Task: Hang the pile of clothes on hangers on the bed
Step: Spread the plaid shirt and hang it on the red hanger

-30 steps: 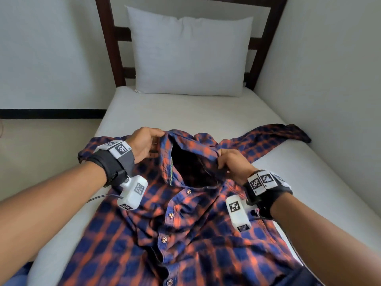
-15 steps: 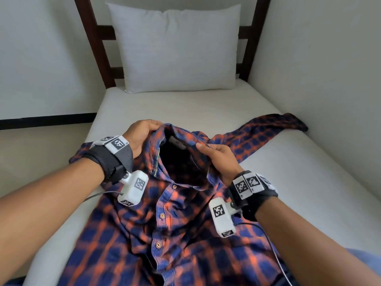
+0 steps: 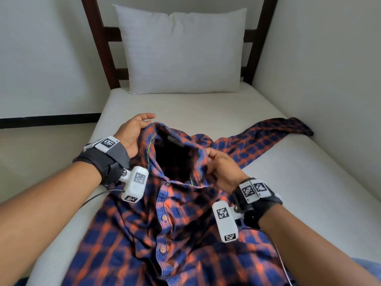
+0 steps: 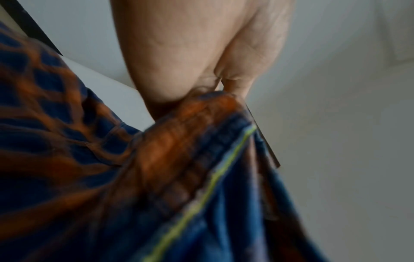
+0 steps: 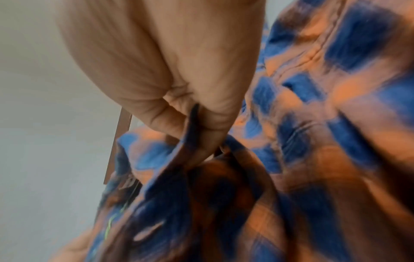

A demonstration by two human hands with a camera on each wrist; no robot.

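Shirt (image 3: 165,213) lies lengthwise, collar toward pillow (image 3: 181,50).

Head camera looks down the bed (image 3: 185,108) toward the pillow (image 3: 181,50); both wrist cameras sit close against the shirt collar (image 3: 173,141).

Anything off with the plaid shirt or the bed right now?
Only that one sleeve of the plaid shirt trails askew toward the wall. Both hands pinch the collar: left hand, right hand. No hanger shows.
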